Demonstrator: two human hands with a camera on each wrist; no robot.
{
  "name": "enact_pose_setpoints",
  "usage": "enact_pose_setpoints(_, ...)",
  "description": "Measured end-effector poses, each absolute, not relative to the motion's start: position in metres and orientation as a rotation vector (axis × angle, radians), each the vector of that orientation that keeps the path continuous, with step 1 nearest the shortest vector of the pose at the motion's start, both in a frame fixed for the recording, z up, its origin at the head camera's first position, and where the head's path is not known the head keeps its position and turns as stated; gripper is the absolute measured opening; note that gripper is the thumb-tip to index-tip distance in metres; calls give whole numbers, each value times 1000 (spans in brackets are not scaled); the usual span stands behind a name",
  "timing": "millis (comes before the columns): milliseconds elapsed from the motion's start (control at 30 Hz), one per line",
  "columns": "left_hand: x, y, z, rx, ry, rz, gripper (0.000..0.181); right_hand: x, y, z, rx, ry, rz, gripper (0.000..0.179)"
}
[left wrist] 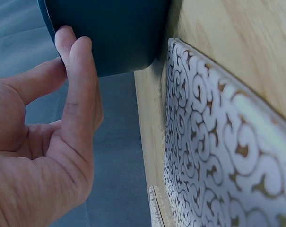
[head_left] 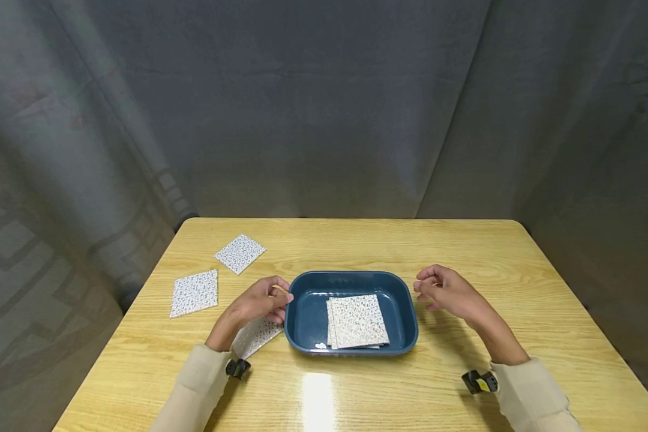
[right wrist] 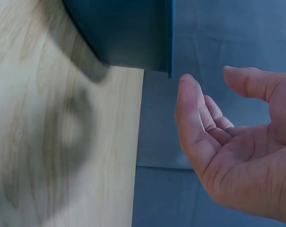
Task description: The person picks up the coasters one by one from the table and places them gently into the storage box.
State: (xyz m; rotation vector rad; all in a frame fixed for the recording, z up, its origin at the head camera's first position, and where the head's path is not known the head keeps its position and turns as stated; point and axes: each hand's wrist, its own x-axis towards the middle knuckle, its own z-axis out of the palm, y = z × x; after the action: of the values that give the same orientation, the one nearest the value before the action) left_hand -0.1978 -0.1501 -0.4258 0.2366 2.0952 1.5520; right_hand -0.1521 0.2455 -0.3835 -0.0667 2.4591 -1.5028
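A dark blue rectangular basin [head_left: 351,353] rests on the table, with a small stack of square white coasters [head_left: 359,321] bearing a gold scroll pattern inside it. My left hand [head_left: 261,300] pinches the basin's left rim between thumb and fingers; in the left wrist view the fingertips [left wrist: 80,47] lie against its outer wall. Under that hand, partly hidden, another patterned coaster [left wrist: 218,142] lies beside the basin. My right hand [head_left: 450,292] hovers off the right rim, fingers loosely bent and holding nothing; the right wrist view has a gap between its fingertips and the basin [right wrist: 128,38].
Two more patterned coasters lie at the left of the wooden table [head_left: 491,258], one nearer [head_left: 195,293] and one farther back [head_left: 240,254]. Grey curtains [head_left: 313,120] hang behind the table and along both sides.
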Motion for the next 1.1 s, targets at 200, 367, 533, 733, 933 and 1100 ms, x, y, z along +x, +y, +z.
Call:
enact_pose_setpoints(200,-198,-150,-426,221,2091,1552,27,-152,248,-390,-46,2430,-1517,40)
enact_pose_setpoints(367,-197,-150,-426,230,2091,1546,27,-152,248,-393,-39,2406,-1532,38)
enact_pose_setpoints(533,-198,-151,-426,236,2110,1529,26,-152,249,-394,-31,2399,-1531,37)
enact_pose_setpoints(733,-198,-151,-425,229,2114,1524,25,-153,247,-396,-16,2402,-1503,35)
enact_pose_setpoints(933,-198,-151,-424,238,2121,1515,25,-152,248,-397,-18,2369,-1502,35)
enact_pose_setpoints(1100,-197,-152,-424,262,2120,1517,25,-150,249,-402,-7,2316,-1526,37)
